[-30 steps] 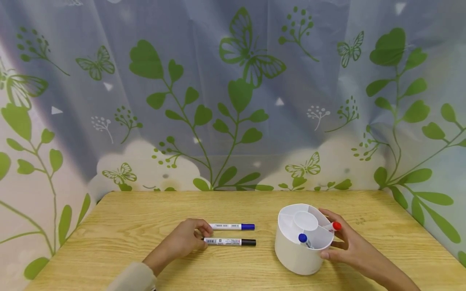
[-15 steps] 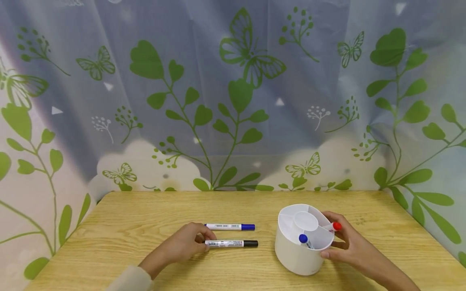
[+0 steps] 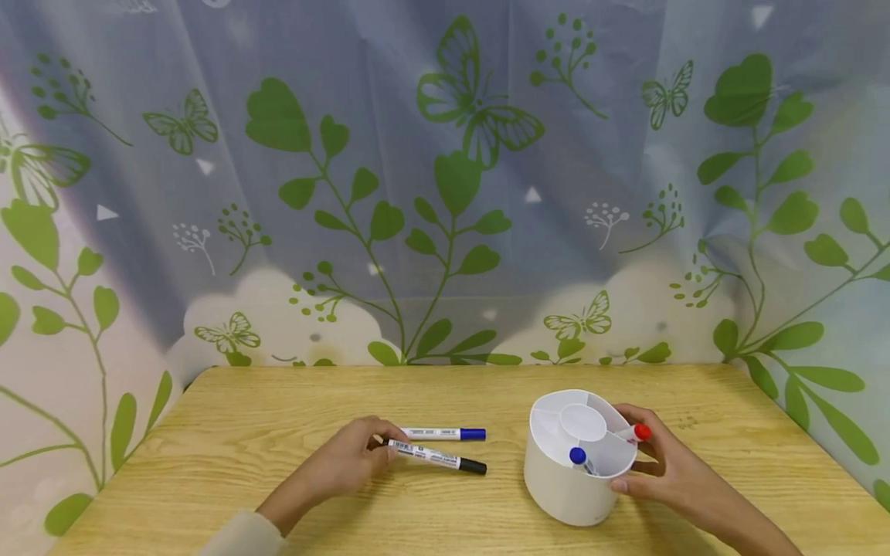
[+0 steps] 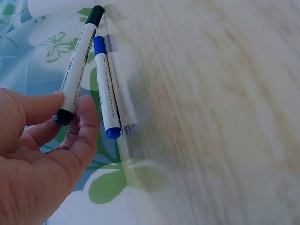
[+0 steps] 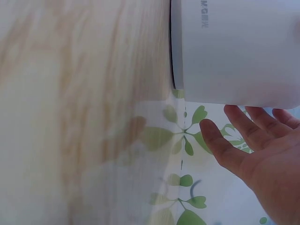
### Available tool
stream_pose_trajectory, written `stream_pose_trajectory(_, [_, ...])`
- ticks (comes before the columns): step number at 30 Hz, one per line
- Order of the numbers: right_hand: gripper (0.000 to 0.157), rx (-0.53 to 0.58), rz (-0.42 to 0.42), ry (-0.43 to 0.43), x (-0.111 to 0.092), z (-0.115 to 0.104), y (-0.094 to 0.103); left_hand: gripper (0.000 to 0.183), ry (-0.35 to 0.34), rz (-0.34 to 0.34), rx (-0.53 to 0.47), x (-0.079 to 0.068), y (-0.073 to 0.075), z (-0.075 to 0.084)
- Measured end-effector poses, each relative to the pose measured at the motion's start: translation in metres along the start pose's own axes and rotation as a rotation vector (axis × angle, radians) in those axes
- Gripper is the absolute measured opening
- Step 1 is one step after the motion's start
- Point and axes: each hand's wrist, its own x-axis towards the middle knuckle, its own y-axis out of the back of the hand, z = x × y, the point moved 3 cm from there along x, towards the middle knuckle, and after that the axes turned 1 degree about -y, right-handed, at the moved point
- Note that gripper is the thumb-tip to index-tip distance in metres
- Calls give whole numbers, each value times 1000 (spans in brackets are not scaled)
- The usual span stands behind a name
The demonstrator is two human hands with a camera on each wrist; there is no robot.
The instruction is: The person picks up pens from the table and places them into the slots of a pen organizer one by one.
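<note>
My left hand (image 3: pixel 351 462) pinches a white marker with a black cap (image 3: pixel 438 456) by its rear end, between thumb and fingers. The marker slants, its cap pointing right. A white marker with a blue cap (image 3: pixel 445 434) lies on the table just behind it; in the left wrist view this blue marker (image 4: pixel 107 89) sits beside the held one. To the right stands a white pen holder (image 3: pixel 570 483) with compartments. My right hand (image 3: pixel 664 467) holds its right side, thumb at the front and fingers behind. In the right wrist view, fingertips (image 5: pixel 230 110) meet the holder's smooth wall.
Inside the holder stand a red-capped marker (image 3: pixel 640 432), leaning toward the right hand, and a blue-topped one (image 3: pixel 578 455). The wooden table (image 3: pixel 292 394) ends at the back against a curtain (image 3: pixel 389 232) printed with leaves and butterflies.
The black-capped marker has gone from lying level beside the blue one to slanting in my left hand's pinch, its rear end raised. The right hand and holder have stayed put.
</note>
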Motion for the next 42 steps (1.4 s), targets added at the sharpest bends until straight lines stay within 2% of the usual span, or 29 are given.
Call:
stream_pose_trajectory(10, [81, -11, 12, 11, 0, 0, 0, 23, 26, 95, -171, 4, 2, 4])
stream_pose_trajectory(20, [82, -11, 6, -13, 0, -1, 0, 30, -17, 109, -359, 6, 0, 16])
stream_pose_trajectory(25, [83, -14, 1, -25, 1, -1, 0, 29, -9, 123, -385, 9, -1, 20])
stream_pose_trajectory(31, [85, -31, -14, -50, 1, 2, 0, 32, -42, 101, -419, 10, -4, 28])
stream_pose_trajectory(42, [85, -26, -25, -41, 2, 1, 0, 32, -22, 106, -468, 15, -6, 39])
